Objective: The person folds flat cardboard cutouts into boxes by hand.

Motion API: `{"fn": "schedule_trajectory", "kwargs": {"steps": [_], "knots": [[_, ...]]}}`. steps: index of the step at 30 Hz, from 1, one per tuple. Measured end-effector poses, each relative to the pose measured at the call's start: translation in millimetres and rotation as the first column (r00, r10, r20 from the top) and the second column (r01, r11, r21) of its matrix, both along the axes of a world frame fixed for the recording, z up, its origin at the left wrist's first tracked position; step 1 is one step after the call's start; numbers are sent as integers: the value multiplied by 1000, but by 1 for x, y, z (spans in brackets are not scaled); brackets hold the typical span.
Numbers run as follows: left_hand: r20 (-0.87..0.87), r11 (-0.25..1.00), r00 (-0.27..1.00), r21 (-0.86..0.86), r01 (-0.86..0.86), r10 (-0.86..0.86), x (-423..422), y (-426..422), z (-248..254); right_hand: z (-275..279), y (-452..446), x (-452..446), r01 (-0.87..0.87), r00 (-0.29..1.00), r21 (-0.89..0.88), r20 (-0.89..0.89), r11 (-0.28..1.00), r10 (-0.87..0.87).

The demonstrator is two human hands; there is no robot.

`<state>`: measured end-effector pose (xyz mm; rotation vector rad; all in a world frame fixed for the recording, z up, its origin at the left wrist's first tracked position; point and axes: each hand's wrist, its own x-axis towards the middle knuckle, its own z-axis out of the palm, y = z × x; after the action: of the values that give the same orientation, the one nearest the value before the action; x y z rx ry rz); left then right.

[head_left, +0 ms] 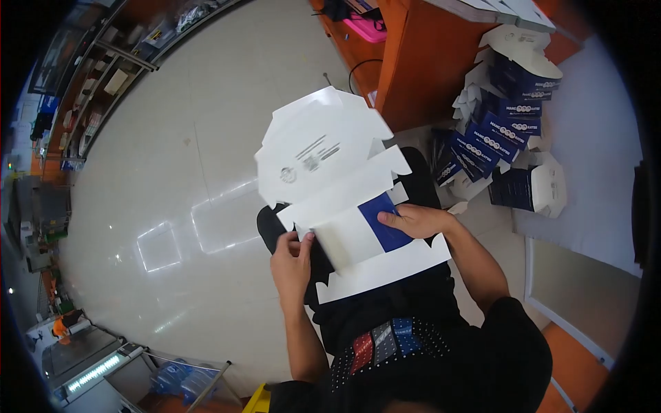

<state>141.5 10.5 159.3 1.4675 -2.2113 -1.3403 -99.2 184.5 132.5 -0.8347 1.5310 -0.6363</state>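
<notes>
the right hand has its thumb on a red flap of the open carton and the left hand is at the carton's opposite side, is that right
Not quite: in the head view, the flap under the right hand's thumb is blue, not red. The left hand is at the open carton's opposite side.

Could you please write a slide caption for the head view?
Left hand at one side, right hand on the blue flap of a partly folded cardboard box.

Carton [325, 148] across a lap [415, 168], mid-frame.
Upper right, the orange desk [430, 62] bears white sheets [497, 8]; upper left, shelves [126, 54] hold mixed goods [118, 81].
</notes>
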Motion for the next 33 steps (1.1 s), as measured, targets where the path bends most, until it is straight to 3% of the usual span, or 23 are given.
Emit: {"fn": "schedule_trajectory", "kwargs": {"steps": [2, 3, 4, 5, 6, 9, 11, 14, 15, 17, 18, 21, 22, 24, 27, 30, 31, 33], "knots": [[-40, 956, 987, -245, -163, 158, -7, 17, 21, 2, -1, 4, 33, 999, 3, -34, 999, -33], [-124, 958, 985, -246, -151, 123, -8, 27, 23, 8, -4, 6, 16, 998, 27, -57, 999, -15], [-251, 990, 966, -111, -92, 62, -11, 39, 24, 21, -8, 9, 0, 997, 53, -80, 999, 4], [-381, 1000, 925, 17, -13, 18, -15, 50, 26, 36, -12, 14, -5, 993, -28, -114, 1000, 2], [-406, 980, 913, 157, 119, -46, -24, 57, 37, 32, -14, 18, -96, 982, -2, -162, 995, 94], [-509, 916, 861, 351, 193, 14, -43, 70, 34, 59, -20, 21, -94, 996, -143, -19, 985, 92], [-588, 830, 798, 506, 233, 134, -48, 66, 29, 55, -15, 20, -41, 998, -254, -49, 966, 29], [-679, 819, 735, 421, 390, -1, -44, 44, 28, 66, -9, 17, 66, 995, -432, -41, 899, -93], [-718, 806, 682, 482, 343, 140, -46, 41, 32, 73, -6, 19, 128, 990, -483, 6, 866, -143], [-732, 911, 655, 377, 165, 184, -62, 40, 44, 76, 1, 18, 266, 963, -492, 172, 829, -206], [-743, 944, 637, 321, 72, 204, -67, 41, 54, 81, 1, 20, 253, 967, -522, 114, 815, -228], [-683, 866, 702, 459, 197, 202, -72, 43, 64, 88, -5, 26, 160, 956, -573, -113, 804, -270], [-675, 844, 712, 484, 231, 193, -73, 45, 62, 81, -3, 26, 204, 965, -537, -32, 818, -262], [-664, 809, 671, 566, 160, 331, -76, 46, 53, 68, -2, 27, 279, 960, -458, 132, 844, -245], [-638, 772, 602, 633, 54, 481, -72, 45, 47, 69, 2, 45, 499, 852, -526, 445, 689, -277], [-593, 678, 479, 735, -6, 647, -75, 46, 39, 76, 5, 59, 338, 938, -767, 233, 545, -255], [-597, 659, 417, 752, -7, 686, -76, 48, 46, 92, 5, 64, 148, 940, -814, -61, 562, -337], [-616, 647, 375, 760, 53, 693, -76, 55, 50, 77, 0, 76, -95, 819, -883, -332, 459, -468]]}}
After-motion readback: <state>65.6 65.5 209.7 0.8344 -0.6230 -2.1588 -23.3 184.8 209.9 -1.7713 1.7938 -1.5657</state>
